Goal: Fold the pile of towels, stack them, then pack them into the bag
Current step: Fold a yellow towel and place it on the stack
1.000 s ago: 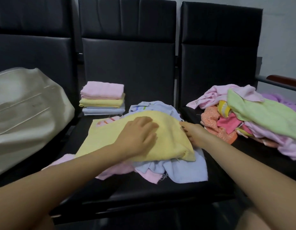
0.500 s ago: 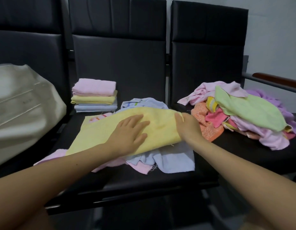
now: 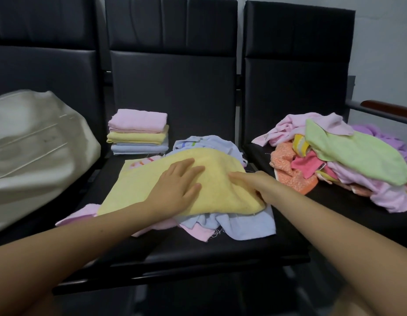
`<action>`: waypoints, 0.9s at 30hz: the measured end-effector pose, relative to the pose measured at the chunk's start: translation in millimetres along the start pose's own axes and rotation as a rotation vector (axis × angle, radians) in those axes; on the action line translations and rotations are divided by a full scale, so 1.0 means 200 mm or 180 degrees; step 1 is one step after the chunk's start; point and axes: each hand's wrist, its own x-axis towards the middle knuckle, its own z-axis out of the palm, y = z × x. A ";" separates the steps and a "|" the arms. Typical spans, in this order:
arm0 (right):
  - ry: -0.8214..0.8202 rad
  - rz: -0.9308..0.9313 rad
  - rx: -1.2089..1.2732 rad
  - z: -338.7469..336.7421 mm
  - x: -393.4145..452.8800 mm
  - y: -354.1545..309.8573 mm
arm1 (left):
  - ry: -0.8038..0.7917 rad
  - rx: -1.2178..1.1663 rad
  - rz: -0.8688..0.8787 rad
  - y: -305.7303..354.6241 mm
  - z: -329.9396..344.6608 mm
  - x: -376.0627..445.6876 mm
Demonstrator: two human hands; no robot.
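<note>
A yellow towel (image 3: 138,185) lies spread over loose blue and pink towels (image 3: 248,224) on the middle seat. My left hand (image 3: 177,185) presses flat on the yellow towel with fingers spread. At the towel's right edge my right hand (image 3: 257,183) rests, its fingers straight along the cloth and its thumb side hidden under the fold. Behind them stands a stack of three folded towels (image 3: 137,133), pink on yellow on blue. An unfolded pile of towels (image 3: 348,160) covers the right seat. The cream bag (image 3: 31,147) sits on the left seat.
Three black padded chairs (image 3: 173,83) stand in a row with high backs. A wooden armrest (image 3: 389,108) juts out at the far right. Bare black seat (image 3: 198,254) shows in front of the loose towels.
My right hand has slid from the towel's far right corner down along its right edge. My left hand stays flat on the yellow towel, and the view has shifted slightly.
</note>
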 end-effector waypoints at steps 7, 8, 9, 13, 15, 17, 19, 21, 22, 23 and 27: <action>-0.0776 0.0321 0.0896 -0.11 -0.02 -0.08 | 0.0096 -0.0508 -0.0350 0.00 -0.02 0.02; -0.0727 0.0223 0.1001 -0.12 -0.03 -0.12 | 0.0241 -0.0644 -0.0438 -0.01 -0.03 0.03; -0.0618 0.0082 0.1120 -0.12 -0.04 -0.17 | 0.0403 -0.0805 -0.0600 -0.01 -0.05 0.04; -0.0591 -0.0454 0.1194 0.01 -0.15 -0.37 | 0.0579 -0.2834 -0.2167 -0.03 -0.14 0.10; -0.0982 -0.0532 0.1036 0.14 -0.21 -0.42 | 0.0509 -0.3871 -0.2736 -0.03 -0.18 0.09; -0.1503 -0.0629 0.0852 0.29 -0.24 -0.42 | 0.0500 -0.4445 -0.2969 -0.04 -0.21 0.08; -0.1473 -0.0695 0.0854 0.39 -0.23 -0.40 | 0.0379 -0.4653 -0.3025 -0.07 -0.22 0.07; -0.1008 -0.0876 0.0771 0.44 -0.19 -0.38 | 0.0205 -0.4377 -0.2966 -0.08 -0.22 0.07; -0.0719 -0.1084 0.0565 0.45 -0.16 -0.36 | 0.0084 -0.4159 -0.2900 -0.09 -0.22 0.06; -0.0384 -0.1361 0.0224 0.45 -0.13 -0.34 | -0.0034 -0.3927 -0.2852 -0.09 -0.21 0.06; 0.0464 -0.1817 -0.0619 0.42 -0.04 -0.29 | -0.0059 -0.3297 -0.2939 -0.11 -0.16 0.06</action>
